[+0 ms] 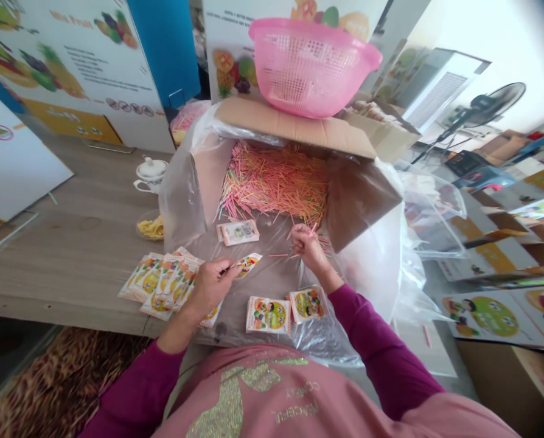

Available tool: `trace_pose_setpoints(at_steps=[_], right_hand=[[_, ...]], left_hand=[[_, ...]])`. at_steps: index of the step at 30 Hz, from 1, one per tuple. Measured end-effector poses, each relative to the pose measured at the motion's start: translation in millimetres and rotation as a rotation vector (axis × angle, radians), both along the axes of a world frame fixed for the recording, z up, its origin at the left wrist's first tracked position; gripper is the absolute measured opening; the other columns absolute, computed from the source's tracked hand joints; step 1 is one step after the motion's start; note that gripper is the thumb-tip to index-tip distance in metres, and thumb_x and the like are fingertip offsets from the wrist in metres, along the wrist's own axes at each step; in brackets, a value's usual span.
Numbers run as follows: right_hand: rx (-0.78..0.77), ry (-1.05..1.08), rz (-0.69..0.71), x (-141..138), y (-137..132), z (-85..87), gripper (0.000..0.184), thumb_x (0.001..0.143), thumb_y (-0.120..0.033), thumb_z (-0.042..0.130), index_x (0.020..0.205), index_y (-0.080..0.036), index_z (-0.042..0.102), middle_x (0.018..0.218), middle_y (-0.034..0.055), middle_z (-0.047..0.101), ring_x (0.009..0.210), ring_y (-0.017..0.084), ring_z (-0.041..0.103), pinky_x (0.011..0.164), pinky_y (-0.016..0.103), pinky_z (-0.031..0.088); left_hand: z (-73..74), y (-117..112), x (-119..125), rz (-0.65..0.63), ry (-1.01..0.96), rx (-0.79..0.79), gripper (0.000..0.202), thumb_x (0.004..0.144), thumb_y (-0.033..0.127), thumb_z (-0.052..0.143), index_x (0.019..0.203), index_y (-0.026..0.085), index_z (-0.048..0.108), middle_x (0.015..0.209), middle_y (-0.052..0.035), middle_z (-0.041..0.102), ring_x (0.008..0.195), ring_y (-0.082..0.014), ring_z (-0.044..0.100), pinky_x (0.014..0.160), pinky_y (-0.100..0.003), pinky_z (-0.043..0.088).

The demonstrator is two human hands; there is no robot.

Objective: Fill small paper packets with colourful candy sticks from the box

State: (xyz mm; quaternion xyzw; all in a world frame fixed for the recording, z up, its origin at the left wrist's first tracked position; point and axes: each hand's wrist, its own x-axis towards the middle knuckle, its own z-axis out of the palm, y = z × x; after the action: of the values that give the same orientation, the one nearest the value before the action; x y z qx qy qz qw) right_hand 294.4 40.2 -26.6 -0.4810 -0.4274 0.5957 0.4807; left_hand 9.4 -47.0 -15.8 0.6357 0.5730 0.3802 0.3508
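We have the left hand (210, 289) clenched in a pinch on a thin stick (229, 268), with its tip at a printed packet (247, 264); we cannot tell whether the fingers also hold that packet. The right hand (307, 246) is closed on a few pink sticks (312, 230), just in front of the main heap of pink and orange sticks (274, 179) in an open cardboard box (294, 126). The box has a clear plastic liner (183, 201), and its front flap lies forward under both hands. Loose strays (278, 255) sit on that plastic by the right hand. Another packet (238, 232) lies just below the heap, and two more (268, 315) (307, 304) lie near the flap's near edge. A fanned stack of packets (160, 286) sits across the near edge of the desk (84, 243), left of the box. A pink plastic colander (308, 67) is perched on the box's far flap. Risks, as we judge them: the colander could tip if the box gets bumped. The slick plastic could let strays roll off toward the floor. The stack overhangs the desk edge slightly, so a sleeve brushing it could knock packets down. Thin sticks may also snap under a hard pinch.
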Motion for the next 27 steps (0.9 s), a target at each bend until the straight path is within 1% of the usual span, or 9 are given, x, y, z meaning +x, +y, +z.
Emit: trace_pose_setpoints(at_steps=[3, 6, 9, 12, 14, 16, 19, 22, 27], right_hand=[[0.011, 0.083, -0.007, -11, -1, 3.2, 0.044, 0.083, -0.065, 0.073, 0.089, -0.023, 0.059, 0.051, -0.0137, 0.031, 0.045, 0.009, 0.022, 0.046, 0.022, 0.022], [-0.001, 0.108, 0.019, -21, -2, 9.3, 0.058, 0.093, -0.079, 0.064, 0.097, -0.021, 0.065, 0.057, -0.0069, 0.051, 0.049, 0.011, 0.040, 0.050, 0.022, 0.034], [-0.056, 0.173, -0.004, -29, -2, 18.2, 0.057, 0.102, -0.078, 0.056, 0.099, -0.022, 0.063, 0.065, -0.0021, 0.061, 0.062, 0.014, 0.058, 0.061, 0.024, 0.048], [-0.063, 0.266, -0.093, -37, -3, 30.6, 0.051, 0.109, -0.074, 0.049, 0.100, -0.025, 0.059, 0.058, -0.0061, 0.046, 0.067, 0.017, 0.061, 0.066, 0.026, 0.053], [0.002, 0.310, -0.144, -46, -7, 40.4, 0.048, 0.110, -0.073, 0.047, 0.102, -0.026, 0.058, 0.056, -0.0086, 0.034, 0.062, 0.017, 0.056, 0.063, 0.026, 0.051], [0.110, 0.311, -0.144, -58, -13, 50.6, 0.048, 0.109, -0.074, 0.047, 0.104, -0.028, 0.058, 0.056, -0.0092, 0.030, 0.062, 0.018, 0.056, 0.066, 0.028, 0.053], [0.258, 0.241, -0.101, -80, -25, 63.5, 0.052, 0.108, -0.077, 0.044, 0.109, -0.028, 0.061, 0.056, -0.0082, 0.037, 0.074, 0.021, 0.067, 0.082, 0.035, 0.060], [0.326, 0.144, -0.081, -97, -35, 70.6, 0.057, 0.108, -0.077, 0.039, 0.110, -0.026, 0.064, 0.058, -0.0045, 0.051, 0.086, 0.024, 0.075, 0.093, 0.041, 0.061], [0.417, 0.040, -0.020, -103, -43, 66.8, 0.063, 0.111, -0.074, 0.033, 0.110, -0.025, 0.072, 0.074, 0.0030, 0.071, 0.096, 0.025, 0.078, 0.106, 0.046, 0.059]], left_hand=[[-1.3, -1, 3, 0.031, -0.047, 0.000, 0.024, 0.081, 0.040, 0.073, 0.068, 0.021, 0.072, 0.062, 0.0035, 0.061, 0.061, -0.0137, 0.053, 0.059, -0.025, 0.040], [-1.6, 0, 6, 0.044, 0.008, 0.082, 0.017, 0.079, 0.034, 0.076, 0.068, 0.021, 0.073, 0.067, 0.0015, 0.065, 0.065, -0.0143, 0.056, 0.064, -0.026, 0.043], [-2.0, 0, 8, 0.040, 0.019, 0.127, 0.016, 0.081, 0.033, 0.077, 0.070, 0.022, 0.074, 0.068, 0.0009, 0.066, 0.067, -0.0149, 0.057, 0.068, -0.027, 0.045], [-4.9, 2, 11, 0.061, -0.047, 0.080, 0.017, 0.081, 0.036, 0.077, 0.071, 0.022, 0.075, 0.068, 0.0014, 0.066, 0.065, -0.0146, 0.056, 0.065, -0.027, 0.045], [-8.0, 5, 14, 0.079, -0.097, 0.027, 0.019, 0.079, 0.039, 0.078, 0.072, 0.021, 0.076, 0.067, 0.0018, 0.068, 0.064, -0.0145, 0.055, 0.063, -0.027, 0.045], [-10.3, 8, 17, 0.088, -0.157, -0.029, 0.022, 0.077, 0.042, 0.080, 0.074, 0.021, 0.079, 0.067, 0.0019, 0.069, 0.064, -0.0147, 0.057, 0.062, -0.026, 0.044], [-10.0, 11, 19, 0.088, -0.239, -0.061, 0.024, 0.078, 0.044, 0.082, 0.073, 0.020, 0.080, 0.067, 0.0019, 0.069, 0.066, -0.0145, 0.058, 0.062, -0.026, 0.044], [-6.1, 11, 19, 0.069, -0.253, -0.018, 0.020, 0.080, 0.039, 0.083, 0.072, 0.020, 0.081, 0.069, 0.0010, 0.070, 0.067, -0.0144, 0.060, 0.065, -0.026, 0.045], [-3.4, 8, 16, 0.039, -0.246, 0.017, 0.014, 0.082, 0.033, 0.082, 0.073, 0.021, 0.082, 0.070, 0.0003, 0.070, 0.069, -0.0154, 0.061, 0.069, -0.028, 0.047]])
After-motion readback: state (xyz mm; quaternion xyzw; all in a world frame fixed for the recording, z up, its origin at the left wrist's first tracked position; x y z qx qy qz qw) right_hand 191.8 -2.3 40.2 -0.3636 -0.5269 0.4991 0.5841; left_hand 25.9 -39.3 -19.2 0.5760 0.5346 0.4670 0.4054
